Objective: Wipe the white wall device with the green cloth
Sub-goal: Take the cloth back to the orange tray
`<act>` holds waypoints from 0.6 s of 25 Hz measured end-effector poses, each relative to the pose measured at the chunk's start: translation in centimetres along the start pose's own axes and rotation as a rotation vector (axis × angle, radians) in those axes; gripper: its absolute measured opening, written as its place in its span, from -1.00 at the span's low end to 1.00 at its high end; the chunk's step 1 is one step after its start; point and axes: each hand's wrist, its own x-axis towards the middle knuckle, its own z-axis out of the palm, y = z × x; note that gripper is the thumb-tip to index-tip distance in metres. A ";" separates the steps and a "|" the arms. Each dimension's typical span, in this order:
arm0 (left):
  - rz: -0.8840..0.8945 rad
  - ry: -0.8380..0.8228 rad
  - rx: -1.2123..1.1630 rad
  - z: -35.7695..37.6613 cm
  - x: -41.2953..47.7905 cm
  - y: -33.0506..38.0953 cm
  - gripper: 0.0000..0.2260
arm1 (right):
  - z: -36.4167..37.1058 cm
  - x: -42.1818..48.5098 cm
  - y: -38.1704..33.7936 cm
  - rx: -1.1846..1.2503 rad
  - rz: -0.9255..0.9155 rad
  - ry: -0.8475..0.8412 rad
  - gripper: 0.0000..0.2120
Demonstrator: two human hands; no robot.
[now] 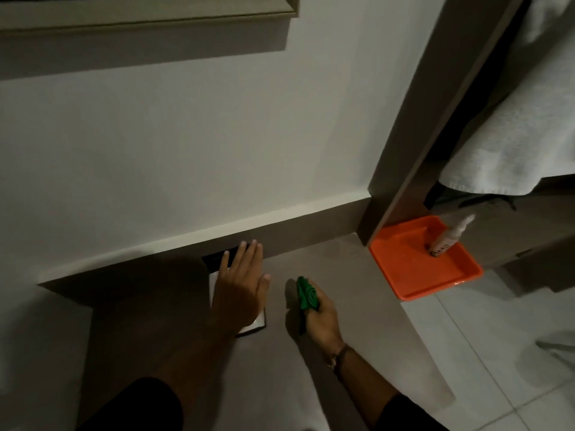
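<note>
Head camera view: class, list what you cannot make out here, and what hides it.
- White device: mostly covered by the left hand.
- Green cloth: bunched in the right hand; its full shape is hidden.
- Bottle in the orange tray: label too small.

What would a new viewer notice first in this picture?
The bright orange tray on the floor at right, holding a spray bottle. Next, the green cloth bunched in the right hand, near the left hand lying flat over the white wall device.
</note>
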 end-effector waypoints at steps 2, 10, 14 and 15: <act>0.070 0.001 -0.042 1.3 2.6 4.7 -0.45 | -5.3 0.7 0.5 -0.112 -0.126 0.092 -0.36; 0.017 -0.368 0.071 16.1 8.3 15.9 -0.32 | -23.7 13.5 1.1 -0.642 -0.226 0.292 -0.33; -0.011 -0.412 0.118 20.3 8.6 15.8 -0.31 | -26.8 20.8 2.6 -0.959 -0.149 0.142 -0.24; -0.014 -0.401 0.106 20.8 8.5 15.6 -0.30 | -26.8 22.1 3.5 -1.036 -0.168 0.095 -0.26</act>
